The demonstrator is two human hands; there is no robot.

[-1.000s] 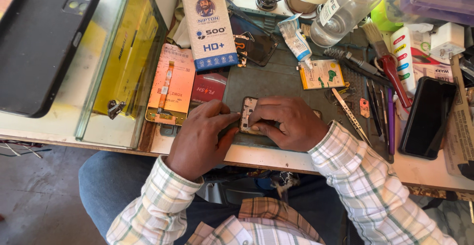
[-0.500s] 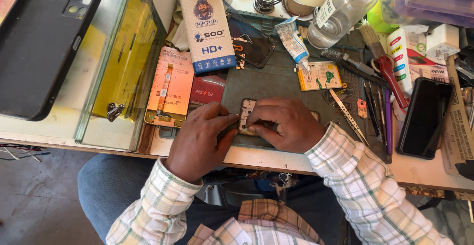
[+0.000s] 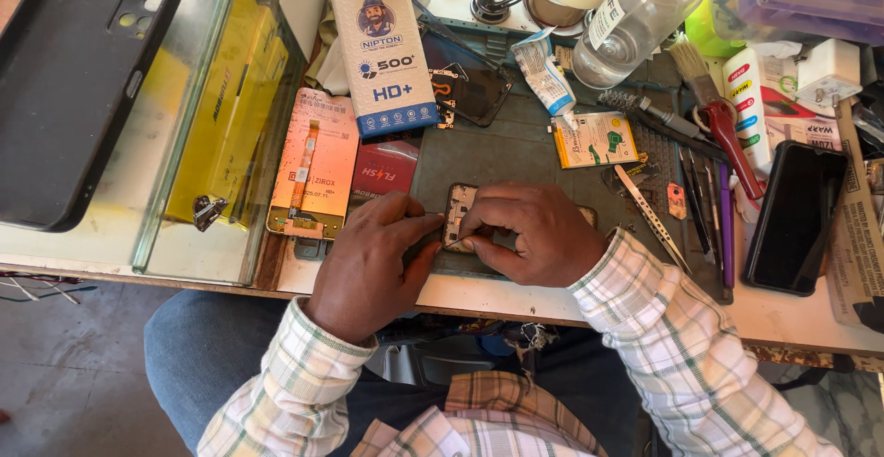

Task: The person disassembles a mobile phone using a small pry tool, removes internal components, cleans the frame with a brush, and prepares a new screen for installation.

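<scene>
Both hands on opened phone frame (image 3: 458, 215) lying on grey work mat (image 3: 516, 158) near desk front edge. Left hand (image 3: 373, 259) fingertips pinched against frame's left side; right hand (image 3: 529, 231) curled over it, covering most of frame. Around: white-blue box (image 3: 384, 52) behind, orange screen pack (image 3: 313, 162) left, black phone case (image 3: 74, 89) far left, clear bottle (image 3: 635, 15), metal spudger (image 3: 649, 218), black phone (image 3: 794, 213) right. Versus half second ago: hands, frame same place, no visible shift.
</scene>
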